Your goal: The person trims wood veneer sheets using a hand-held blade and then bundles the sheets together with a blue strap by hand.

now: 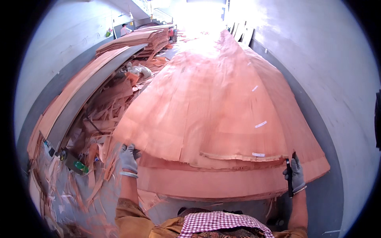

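Note:
A large stack of thin reddish wood veneer sheets (230,180) lies in front of me. The top veneer sheet (214,119) has a ragged near edge, a split, and short white tape strips (258,154) along its right part. My left hand (129,159), in a grey glove, is closed on the near left corner of this sheet. In my gloved right hand (295,174) is a slim black tool, apparently a utility knife (290,178), held upright beside the near right corner. Its blade cannot be made out.
Veneer scraps (107,107) litter the floor on the left, with a green bottle (81,166) among them. A long grey board (91,79) rests on sheets along the left wall. Farther back are another veneer pile (135,41) and a person (125,29). A wall (317,51) runs along the right.

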`<control>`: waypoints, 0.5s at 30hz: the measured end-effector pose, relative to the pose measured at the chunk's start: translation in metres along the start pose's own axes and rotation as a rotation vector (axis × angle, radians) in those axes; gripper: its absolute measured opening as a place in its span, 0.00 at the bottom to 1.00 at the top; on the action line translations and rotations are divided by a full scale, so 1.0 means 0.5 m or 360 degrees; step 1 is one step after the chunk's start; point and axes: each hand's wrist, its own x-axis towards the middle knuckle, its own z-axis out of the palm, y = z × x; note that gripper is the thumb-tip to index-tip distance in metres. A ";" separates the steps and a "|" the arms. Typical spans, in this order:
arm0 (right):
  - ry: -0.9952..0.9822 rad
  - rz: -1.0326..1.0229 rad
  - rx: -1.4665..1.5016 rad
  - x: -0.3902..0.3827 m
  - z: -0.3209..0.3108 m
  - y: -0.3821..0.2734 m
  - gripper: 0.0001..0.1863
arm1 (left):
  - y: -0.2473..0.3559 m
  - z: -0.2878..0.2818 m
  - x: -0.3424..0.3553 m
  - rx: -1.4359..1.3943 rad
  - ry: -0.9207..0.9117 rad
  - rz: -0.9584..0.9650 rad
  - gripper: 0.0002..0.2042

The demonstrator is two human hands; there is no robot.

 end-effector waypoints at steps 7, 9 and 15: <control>0.0184 -0.0074 -0.0513 0.136 -0.143 -0.001 0.32 | -0.018 0.024 -0.009 0.0125 0.0147 0.0073 0.10; 0.0149 0.0010 -0.0520 0.169 -0.165 0.018 0.28 | -0.048 0.011 -0.007 0.0142 0.0221 0.0000 0.09; 0.0285 -0.0042 -0.0544 0.152 -0.228 0.072 0.16 | -0.130 -0.062 -0.004 0.0153 0.0327 -0.0518 0.01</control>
